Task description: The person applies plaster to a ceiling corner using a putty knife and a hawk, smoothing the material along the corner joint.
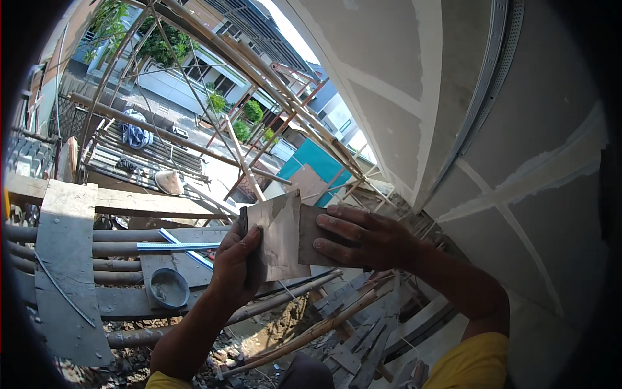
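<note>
My left hand (234,260) is closed round the left edge of a flat putty scraper (280,238), thumb on its face. The scraper's broad blade is shiny grey, with pale smears. In my right hand (366,238) is a second flat scraper (310,245), darker grey, its fingers laid across the face and its thumb hidden behind. The two blades meet or overlap in front of me; whether they touch, I cannot tell. Below and left of my left hand, a round bowl (169,288) with grey paste inside rests on the boards.
Bamboo poles (116,248) and a wide plank (68,272) form a platform at left, above rubble (227,343). White-and-blue strips (184,246) lie crossed on it. A panel wall (544,188) with filled joints and a metal profile (483,107) rises at right. Farther off lies a conical hat (170,183).
</note>
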`<state>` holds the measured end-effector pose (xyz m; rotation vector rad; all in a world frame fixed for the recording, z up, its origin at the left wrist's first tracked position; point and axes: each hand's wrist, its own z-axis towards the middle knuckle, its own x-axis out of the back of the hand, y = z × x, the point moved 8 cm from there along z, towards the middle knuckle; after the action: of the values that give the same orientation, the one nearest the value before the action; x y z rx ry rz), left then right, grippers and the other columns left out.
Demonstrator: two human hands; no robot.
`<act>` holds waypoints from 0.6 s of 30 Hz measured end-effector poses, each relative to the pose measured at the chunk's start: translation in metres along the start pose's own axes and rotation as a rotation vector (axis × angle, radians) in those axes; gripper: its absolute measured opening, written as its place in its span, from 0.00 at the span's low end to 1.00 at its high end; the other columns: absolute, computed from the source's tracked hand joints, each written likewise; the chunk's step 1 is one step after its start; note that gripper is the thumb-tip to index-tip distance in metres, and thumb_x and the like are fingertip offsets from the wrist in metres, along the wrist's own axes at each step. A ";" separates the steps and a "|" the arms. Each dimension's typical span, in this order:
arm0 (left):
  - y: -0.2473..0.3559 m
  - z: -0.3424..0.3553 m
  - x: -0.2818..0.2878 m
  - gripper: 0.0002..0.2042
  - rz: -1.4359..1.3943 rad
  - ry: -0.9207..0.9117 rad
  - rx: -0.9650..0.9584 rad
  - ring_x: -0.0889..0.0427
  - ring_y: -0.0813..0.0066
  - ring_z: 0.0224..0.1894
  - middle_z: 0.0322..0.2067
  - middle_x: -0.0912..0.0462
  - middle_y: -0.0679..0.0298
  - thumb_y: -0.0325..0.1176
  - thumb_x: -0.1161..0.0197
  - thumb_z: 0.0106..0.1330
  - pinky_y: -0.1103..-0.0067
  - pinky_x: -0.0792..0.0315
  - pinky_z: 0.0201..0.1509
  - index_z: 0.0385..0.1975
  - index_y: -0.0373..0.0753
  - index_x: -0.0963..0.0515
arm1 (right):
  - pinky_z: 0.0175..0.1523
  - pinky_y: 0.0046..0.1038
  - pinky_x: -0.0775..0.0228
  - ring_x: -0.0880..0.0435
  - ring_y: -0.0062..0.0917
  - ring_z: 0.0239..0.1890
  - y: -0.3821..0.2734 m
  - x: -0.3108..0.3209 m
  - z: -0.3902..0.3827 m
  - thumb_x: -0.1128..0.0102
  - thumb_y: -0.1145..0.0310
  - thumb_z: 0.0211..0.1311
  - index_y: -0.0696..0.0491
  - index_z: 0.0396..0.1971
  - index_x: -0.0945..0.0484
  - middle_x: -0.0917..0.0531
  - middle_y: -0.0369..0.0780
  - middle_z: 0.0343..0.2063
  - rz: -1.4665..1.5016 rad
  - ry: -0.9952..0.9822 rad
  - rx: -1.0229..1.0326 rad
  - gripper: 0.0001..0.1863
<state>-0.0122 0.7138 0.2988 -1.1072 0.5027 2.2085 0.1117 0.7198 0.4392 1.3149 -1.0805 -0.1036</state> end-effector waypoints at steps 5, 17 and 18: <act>0.024 -0.004 0.004 0.19 0.405 0.049 -0.286 0.24 0.75 0.47 0.45 0.25 0.57 0.33 0.46 0.69 0.79 0.27 0.50 0.55 0.33 0.38 | 0.66 0.37 0.34 0.31 0.33 0.61 0.056 0.014 -0.015 0.43 0.63 0.61 0.44 0.53 0.26 0.28 0.39 0.54 -0.188 -0.102 -0.122 0.18; 0.044 -0.022 -0.001 0.20 1.013 0.251 -0.514 0.29 0.74 0.47 0.44 0.28 0.57 0.41 0.50 0.72 0.77 0.33 0.51 0.53 0.31 0.37 | 0.65 0.29 0.36 0.28 0.25 0.58 0.000 -0.020 -0.027 0.45 0.66 0.62 0.48 0.49 0.24 0.22 0.36 0.48 -0.152 -0.485 0.156 0.15; 0.052 -0.025 -0.005 0.19 1.003 0.262 -0.557 0.29 0.74 0.47 0.44 0.28 0.58 0.41 0.50 0.72 0.77 0.33 0.51 0.53 0.32 0.37 | 0.65 0.31 0.35 0.28 0.26 0.59 0.012 -0.015 -0.031 0.45 0.68 0.60 0.51 0.45 0.22 0.20 0.37 0.45 -0.057 -0.431 0.082 0.13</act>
<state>-0.0293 0.6590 0.2917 -1.6957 0.6701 3.2158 0.1181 0.7552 0.4444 1.4341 -1.4211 -0.4041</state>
